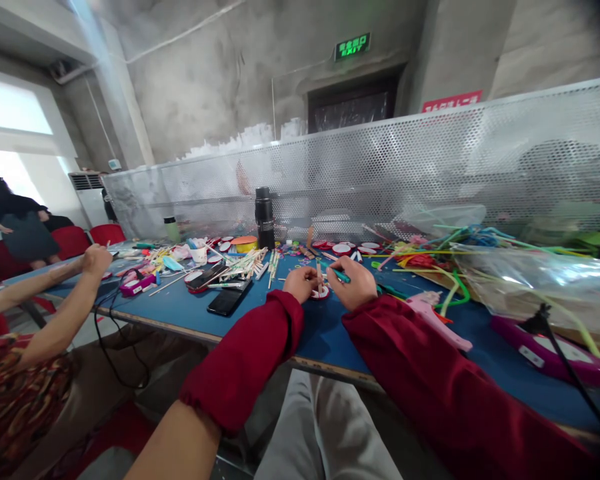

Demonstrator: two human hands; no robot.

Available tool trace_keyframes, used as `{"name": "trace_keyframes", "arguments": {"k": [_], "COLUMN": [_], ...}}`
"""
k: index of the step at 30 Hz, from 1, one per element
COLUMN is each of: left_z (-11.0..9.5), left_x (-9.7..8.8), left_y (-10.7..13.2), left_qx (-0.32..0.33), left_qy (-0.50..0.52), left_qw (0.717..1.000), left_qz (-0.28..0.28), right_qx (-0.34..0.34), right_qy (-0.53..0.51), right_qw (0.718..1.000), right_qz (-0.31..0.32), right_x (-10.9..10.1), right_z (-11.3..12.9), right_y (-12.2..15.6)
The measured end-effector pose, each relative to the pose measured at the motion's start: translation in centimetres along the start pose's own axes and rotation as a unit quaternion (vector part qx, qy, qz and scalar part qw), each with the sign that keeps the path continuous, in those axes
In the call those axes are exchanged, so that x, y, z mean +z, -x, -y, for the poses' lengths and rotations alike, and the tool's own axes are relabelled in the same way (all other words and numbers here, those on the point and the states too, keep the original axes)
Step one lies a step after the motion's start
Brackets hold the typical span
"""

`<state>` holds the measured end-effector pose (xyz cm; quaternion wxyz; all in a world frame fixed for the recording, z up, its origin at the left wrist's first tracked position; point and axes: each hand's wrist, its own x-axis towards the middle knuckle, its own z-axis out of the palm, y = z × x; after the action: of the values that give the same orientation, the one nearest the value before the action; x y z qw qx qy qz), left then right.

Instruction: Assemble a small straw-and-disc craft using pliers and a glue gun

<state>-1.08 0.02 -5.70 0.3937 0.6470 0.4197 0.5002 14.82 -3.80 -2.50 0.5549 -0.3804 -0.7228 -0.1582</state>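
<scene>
Over the blue table [275, 327], my left hand [300, 284] is closed, its fingers pinching a slim tan stick [319, 269] that stands roughly upright. Below the stick lies a small white disc with a red rim [321, 293]; whether the two touch I cannot tell. My right hand [357, 285] is wrapped round a teal pen-like tool [341, 275], tilted toward the stick. Its exact kind is too small to make out. Dark red sleeve covers reach both wrists.
A black phone [230, 298], a pile of patterned sticks [250, 263] and a black flask [265, 219] lie or stand left of my hands. To the right are a pink glue gun [437, 317], a purple device [550, 350] and plastic bags [540, 277]. Another person's hand [98, 259] is at left.
</scene>
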Motion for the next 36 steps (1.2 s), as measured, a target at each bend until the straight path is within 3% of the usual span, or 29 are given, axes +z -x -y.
{"name": "trace_keyframes", "arguments": {"k": [36], "left_z": [-1.2], "left_x": [-0.1], "left_y": [0.7], "left_qx": [-0.012], "left_qy": [0.003], "left_qw": [1.0], "left_qz": [0.014], "right_qx": [0.017], "right_qy": [-0.016], "right_qw": [1.0], "right_qz": [0.02], "right_x": [-0.3], "right_z": [0.4], "right_y": [-0.2]}}
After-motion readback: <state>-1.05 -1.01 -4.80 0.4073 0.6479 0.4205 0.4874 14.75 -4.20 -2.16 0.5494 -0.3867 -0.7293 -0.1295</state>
